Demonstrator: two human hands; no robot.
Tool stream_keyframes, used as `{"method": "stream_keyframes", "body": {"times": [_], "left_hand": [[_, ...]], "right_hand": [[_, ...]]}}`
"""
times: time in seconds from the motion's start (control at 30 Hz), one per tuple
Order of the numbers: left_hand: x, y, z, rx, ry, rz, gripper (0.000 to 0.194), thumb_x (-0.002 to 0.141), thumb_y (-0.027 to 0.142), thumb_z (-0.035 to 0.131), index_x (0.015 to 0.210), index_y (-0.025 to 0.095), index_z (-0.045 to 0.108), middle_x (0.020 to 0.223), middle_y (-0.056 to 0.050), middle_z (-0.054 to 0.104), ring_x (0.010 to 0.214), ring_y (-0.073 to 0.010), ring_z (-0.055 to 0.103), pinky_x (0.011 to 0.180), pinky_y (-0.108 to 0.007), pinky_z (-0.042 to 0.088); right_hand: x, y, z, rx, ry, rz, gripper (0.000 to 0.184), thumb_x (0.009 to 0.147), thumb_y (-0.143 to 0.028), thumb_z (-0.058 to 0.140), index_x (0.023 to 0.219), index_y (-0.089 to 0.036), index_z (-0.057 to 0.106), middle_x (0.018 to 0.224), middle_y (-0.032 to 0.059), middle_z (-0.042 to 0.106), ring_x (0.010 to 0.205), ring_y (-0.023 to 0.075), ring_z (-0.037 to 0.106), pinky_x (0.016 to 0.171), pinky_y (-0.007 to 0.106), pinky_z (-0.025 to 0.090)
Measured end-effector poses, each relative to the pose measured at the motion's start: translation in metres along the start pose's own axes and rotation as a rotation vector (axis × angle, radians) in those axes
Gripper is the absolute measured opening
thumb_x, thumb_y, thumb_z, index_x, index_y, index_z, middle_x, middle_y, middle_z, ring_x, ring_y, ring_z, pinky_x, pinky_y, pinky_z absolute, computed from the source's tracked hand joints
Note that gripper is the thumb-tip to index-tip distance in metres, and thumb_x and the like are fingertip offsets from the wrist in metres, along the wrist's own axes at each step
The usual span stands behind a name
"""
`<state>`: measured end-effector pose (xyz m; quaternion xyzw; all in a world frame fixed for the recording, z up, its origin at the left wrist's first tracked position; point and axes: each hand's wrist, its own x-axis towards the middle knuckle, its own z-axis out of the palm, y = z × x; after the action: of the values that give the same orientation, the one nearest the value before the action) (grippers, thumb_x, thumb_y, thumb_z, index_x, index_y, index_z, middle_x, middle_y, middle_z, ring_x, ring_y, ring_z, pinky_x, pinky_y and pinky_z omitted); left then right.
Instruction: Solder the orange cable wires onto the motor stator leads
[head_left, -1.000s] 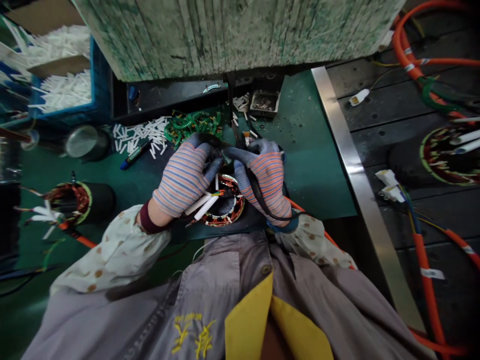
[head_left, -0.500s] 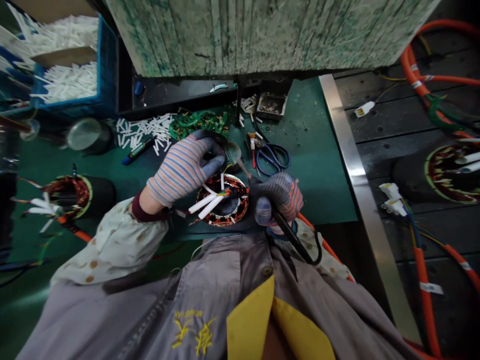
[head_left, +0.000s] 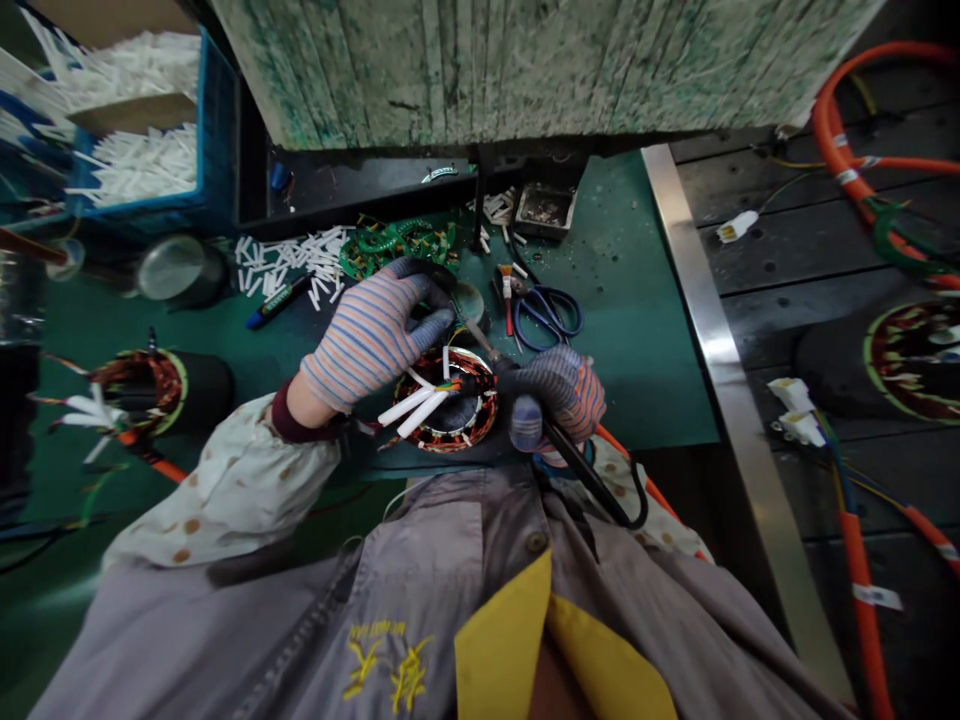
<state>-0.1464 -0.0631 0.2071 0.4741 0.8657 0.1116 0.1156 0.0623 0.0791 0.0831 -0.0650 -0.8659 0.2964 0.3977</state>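
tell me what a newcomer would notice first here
The copper-wound motor stator sits at centre, its white-sleeved leads rising between the striped gloved left hand and right hand. Bright orange cables curve along the upper right, and a blue crate of white tubes fills the upper left.

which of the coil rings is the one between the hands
The coil ring facing up between the left hand and right hand, with white sleeves on its wires; one other ring sits far left, another ring far right.
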Motion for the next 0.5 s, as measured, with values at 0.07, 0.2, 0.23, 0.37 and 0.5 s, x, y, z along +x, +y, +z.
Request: {"method": "stream_keyframes", "body": {"times": [0.07, 0.2, 0.23, 0.37, 0.5], "left_hand": [[0.0, 0.001, 0.002, -0.004, 0.016, 0.0, 0.038, 0.111, 0.047, 0.061, 0.122, 0.021, 0.086, 0.122, -0.012, 0.081, 0.112, -0.0318, 0.078, 0.106, -0.043, 0.065], [-0.001, 0.0, 0.006, 0.004, 0.034, 0.0, 0.037, 0.111, 0.048, 0.061, 0.119, 0.021, 0.085, 0.123, -0.013, 0.08, 0.11, -0.0322, 0.077, 0.103, -0.043, 0.065], [0.0, 0.0, 0.006, 0.012, 0.036, -0.002, 0.038, 0.11, 0.048, 0.061, 0.118, 0.021, 0.085, 0.123, -0.014, 0.08, 0.11, -0.0327, 0.077, 0.103, -0.043, 0.065], [0.001, -0.001, 0.006, 0.0, 0.048, -0.001, 0.038, 0.109, 0.049, 0.062, 0.118, 0.019, 0.084, 0.124, -0.015, 0.08, 0.111, -0.0341, 0.078, 0.104, -0.045, 0.065], [0.003, -0.001, 0.005, -0.055, 0.068, 0.007, 0.037, 0.11, 0.048, 0.06, 0.114, 0.021, 0.085, 0.12, -0.012, 0.082, 0.11, -0.0328, 0.078, 0.103, -0.044, 0.064]], "right_hand": [[0.004, -0.004, 0.002, 0.029, 0.167, -0.066, 0.043, 0.117, -0.051, 0.054, 0.096, -0.032, 0.086, 0.077, 0.0023, 0.069, 0.075, 0.0233, 0.064, 0.072, 0.038, 0.054], [0.027, -0.008, 0.01, -0.076, 0.202, 0.012, 0.043, 0.117, -0.041, 0.048, 0.107, -0.028, 0.088, 0.09, 0.0067, 0.073, 0.084, 0.0257, 0.067, 0.079, 0.041, 0.058], [0.036, -0.009, 0.012, -0.136, 0.131, 0.025, 0.043, 0.115, -0.039, 0.048, 0.117, -0.026, 0.089, 0.096, 0.0081, 0.073, 0.089, 0.0269, 0.068, 0.083, 0.042, 0.059], [0.064, -0.01, 0.017, -0.219, -0.188, 0.06, 0.045, 0.111, -0.031, 0.061, 0.149, -0.029, 0.085, 0.112, 0.0109, 0.072, 0.104, 0.0309, 0.067, 0.092, 0.047, 0.058], [0.053, -0.007, 0.017, -0.199, -0.164, 0.14, 0.035, 0.11, -0.032, 0.066, 0.137, -0.028, 0.087, 0.114, 0.0107, 0.069, 0.109, 0.0307, 0.065, 0.101, 0.049, 0.058]]}}
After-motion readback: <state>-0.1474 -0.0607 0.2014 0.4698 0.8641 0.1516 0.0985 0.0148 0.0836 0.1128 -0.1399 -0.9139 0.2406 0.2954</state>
